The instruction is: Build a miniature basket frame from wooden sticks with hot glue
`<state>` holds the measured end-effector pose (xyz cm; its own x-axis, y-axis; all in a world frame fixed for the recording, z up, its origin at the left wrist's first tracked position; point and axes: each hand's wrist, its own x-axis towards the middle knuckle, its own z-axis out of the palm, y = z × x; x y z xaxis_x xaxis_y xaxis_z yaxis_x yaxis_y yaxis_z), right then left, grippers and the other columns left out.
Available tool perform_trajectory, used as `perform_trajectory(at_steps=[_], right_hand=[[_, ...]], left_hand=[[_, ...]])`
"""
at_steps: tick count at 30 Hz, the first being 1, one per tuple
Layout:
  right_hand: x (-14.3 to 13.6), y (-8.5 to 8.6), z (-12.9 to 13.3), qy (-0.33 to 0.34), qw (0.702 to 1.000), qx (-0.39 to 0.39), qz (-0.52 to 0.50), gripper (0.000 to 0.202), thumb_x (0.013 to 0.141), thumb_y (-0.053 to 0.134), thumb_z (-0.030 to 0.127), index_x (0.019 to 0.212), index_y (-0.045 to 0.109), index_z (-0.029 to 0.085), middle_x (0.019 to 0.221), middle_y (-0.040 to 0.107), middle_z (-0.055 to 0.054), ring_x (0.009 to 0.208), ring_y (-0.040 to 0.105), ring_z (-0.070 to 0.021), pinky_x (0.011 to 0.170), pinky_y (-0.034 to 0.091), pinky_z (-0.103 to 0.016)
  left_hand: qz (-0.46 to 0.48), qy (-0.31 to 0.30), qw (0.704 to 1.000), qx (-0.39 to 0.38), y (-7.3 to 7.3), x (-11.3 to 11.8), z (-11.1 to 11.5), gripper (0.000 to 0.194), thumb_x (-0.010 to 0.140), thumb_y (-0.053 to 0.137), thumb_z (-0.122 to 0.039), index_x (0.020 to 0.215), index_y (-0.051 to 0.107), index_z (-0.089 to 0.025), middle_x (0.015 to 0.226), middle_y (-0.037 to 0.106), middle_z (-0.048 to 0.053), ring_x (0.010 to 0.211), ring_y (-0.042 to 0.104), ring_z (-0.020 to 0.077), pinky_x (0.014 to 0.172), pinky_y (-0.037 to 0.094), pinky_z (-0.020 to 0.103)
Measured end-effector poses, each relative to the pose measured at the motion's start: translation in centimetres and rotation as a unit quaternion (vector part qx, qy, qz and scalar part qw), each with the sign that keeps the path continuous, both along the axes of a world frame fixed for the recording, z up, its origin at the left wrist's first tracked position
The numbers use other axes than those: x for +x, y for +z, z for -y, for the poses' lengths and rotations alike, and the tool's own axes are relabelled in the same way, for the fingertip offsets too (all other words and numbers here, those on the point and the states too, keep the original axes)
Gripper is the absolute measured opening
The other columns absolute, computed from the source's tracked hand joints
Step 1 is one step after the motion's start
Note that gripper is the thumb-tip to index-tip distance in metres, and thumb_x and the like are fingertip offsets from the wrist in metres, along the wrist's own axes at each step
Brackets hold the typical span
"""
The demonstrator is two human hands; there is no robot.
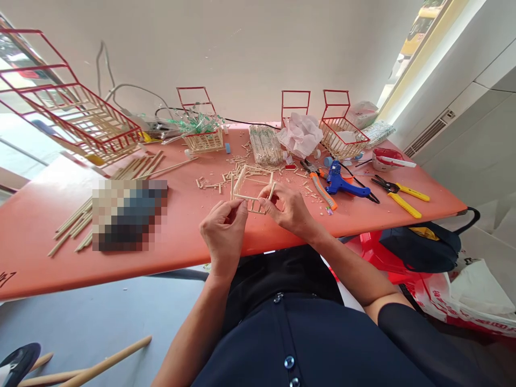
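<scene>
My left hand [224, 229] and my right hand [287, 207] both pinch the near edge of a small open frame of pale wooden sticks [253, 185], held just above the orange table [36, 215]. The left fingers grip its near left corner, the right fingers its near right corner. The frame tilts away from me. Short stick offcuts [215, 181] lie scattered right behind it.
A blue glue gun [342, 183], orange-handled pliers [321, 189] and yellow-handled cutters [399, 196] lie to the right. Red-and-wood stick baskets [342, 134] stand at the back, a larger one [80, 118] far left. Long sticks [80, 215] lie left. A dark bag [419, 247] sits below right.
</scene>
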<state>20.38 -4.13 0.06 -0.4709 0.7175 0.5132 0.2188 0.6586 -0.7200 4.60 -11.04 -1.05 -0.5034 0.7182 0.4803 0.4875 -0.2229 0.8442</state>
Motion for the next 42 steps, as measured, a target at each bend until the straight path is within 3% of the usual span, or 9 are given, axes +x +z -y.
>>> perform_trajectory(at_steps=[8,13,20,27,36,42], right_hand=[[0.02,0.07,0.05,-0.009,1.0,0.001,0.014,0.03,0.105,0.059,0.046,0.087,0.063,0.022,0.092,0.072,-0.005,0.078,0.061,-0.0168,0.078,0.05,-0.033],[-0.02,0.0,0.02,-0.012,1.0,0.009,0.01,0.029,0.105,0.059,0.044,0.087,0.062,0.022,0.09,0.07,-0.005,0.078,0.06,-0.0166,0.079,0.05,-0.033],[0.16,0.03,0.04,-0.023,0.999,0.008,0.027,0.029,0.106,0.057,0.045,0.092,0.067,0.021,0.092,0.071,-0.005,0.08,0.061,-0.0176,0.081,0.05,-0.034],[0.2,0.26,0.02,-0.019,0.999,0.019,0.041,0.032,0.108,0.056,0.045,0.092,0.068,0.021,0.093,0.07,-0.006,0.081,0.061,-0.018,0.081,0.05,-0.033],[0.33,0.42,-0.05,-0.021,0.998,-0.054,0.002,0.04,0.099,0.068,0.06,0.093,0.07,0.02,0.093,0.074,-0.003,0.074,0.058,-0.0137,0.073,0.049,-0.03],[0.23,-0.14,-0.43,-0.023,0.998,-0.065,-0.013,0.044,0.099,0.068,0.061,0.086,0.076,0.02,0.086,0.075,-0.004,0.075,0.058,-0.0145,0.073,0.047,-0.03]], left_hand=[[0.075,-0.032,0.995,-0.051,-0.01,-0.6,-0.24,0.02,0.082,0.074,-0.037,0.084,0.083,-0.019,0.073,0.074,0.002,0.062,0.057,0.0134,0.063,0.046,0.026],[0.067,-0.038,0.996,-0.049,0.19,-0.6,-0.18,0.021,0.083,0.073,-0.037,0.083,0.084,-0.019,0.072,0.074,0.002,0.061,0.057,0.013,0.062,0.046,0.026],[0.023,-0.015,0.999,-0.036,0.42,-0.34,-0.2,0.019,0.084,0.073,-0.036,0.078,0.082,-0.02,0.066,0.07,0.0,0.06,0.056,0.0131,0.064,0.045,0.027],[0.049,-0.007,0.996,-0.072,0.38,-0.36,-0.35,0.021,0.082,0.072,-0.037,0.081,0.083,-0.02,0.058,0.062,-0.002,0.054,0.054,0.0131,0.059,0.045,0.027],[0.038,-0.057,0.996,-0.054,0.2,-0.05,-0.23,0.017,0.085,0.073,-0.034,0.084,0.084,-0.021,0.061,0.066,-0.002,0.058,0.059,0.0131,0.064,0.049,0.026],[0.043,-0.068,0.995,-0.058,-0.02,0.14,-0.39,0.019,0.085,0.073,-0.036,0.084,0.085,-0.021,0.065,0.07,0.0,0.059,0.06,0.013,0.064,0.049,0.025]])
